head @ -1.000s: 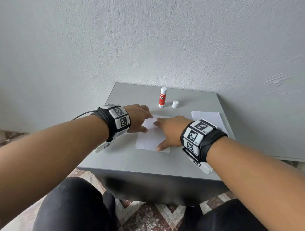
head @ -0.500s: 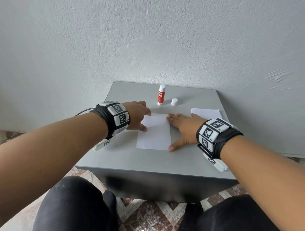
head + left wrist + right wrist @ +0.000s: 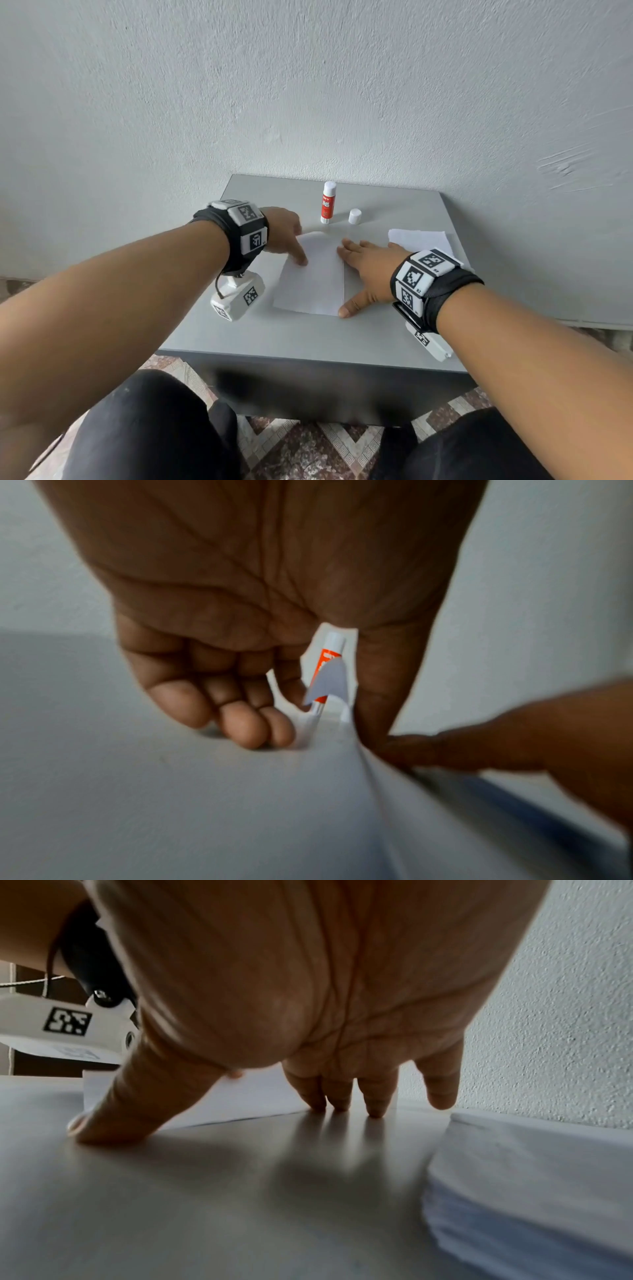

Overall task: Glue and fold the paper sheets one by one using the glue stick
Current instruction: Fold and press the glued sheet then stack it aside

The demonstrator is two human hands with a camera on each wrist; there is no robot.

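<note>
Paper sheet [image 3: 310, 279], white and folded, lies flat near the middle of the grey table [image 3: 308, 335], its long right edge straight and its far left corner curling up off the surface. My left hand [image 3: 282, 231] sits at the sheet's left side: the thumb [image 3: 383, 696] presses down on the paper near its left edge, while the other fingers [image 3: 240, 723] are curled with their tips on the table just beside the sheet, and the lifted corner stands between them and the thumb. Whether those curled fingers actually pinch the paper, I cannot tell; the left wrist view is blurred there. My right hand [image 3: 368, 270] lies flat and spread on the table against the sheet's right edge, fingers straight and gripping nothing; the thumb tip [image 3: 89, 1129] rests at the near right corner and the fingertips [image 3: 339, 1102] touch the surface at the far end of that edge. Glue stick [image 3: 327, 202], red and white, stands upright behind the sheet toward the wall, uncapped, with its white cap [image 3: 355, 216] standing just to its right, apart from it. A stack of white paper [image 3: 421, 240] lies at the table's right side, beside my right wrist. Both wrists carry black bands with white marker blocks
</note>
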